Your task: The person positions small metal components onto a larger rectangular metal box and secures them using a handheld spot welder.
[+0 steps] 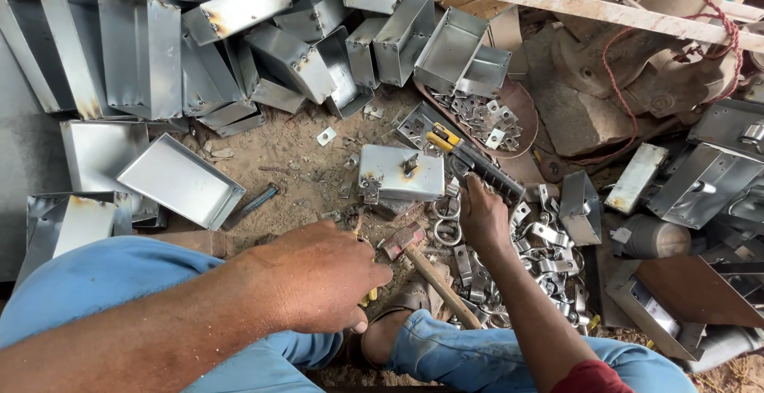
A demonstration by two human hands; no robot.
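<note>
Your left hand rests closed over a small yellow-tipped item that is mostly hidden, just above your blue-trousered knee. Your right hand reaches into the heap of small bright metal clips and rings on the dirt ground; what its fingers grip cannot be told. Between your hands lies a wooden-handled hammer, its head toward a flat metal box with a latch. A yellow-and-black tool lies just beside that box. Open sheet-metal boxes are piled along the ground's far-left edge, and a shallow metal tray lies to the left.
</note>
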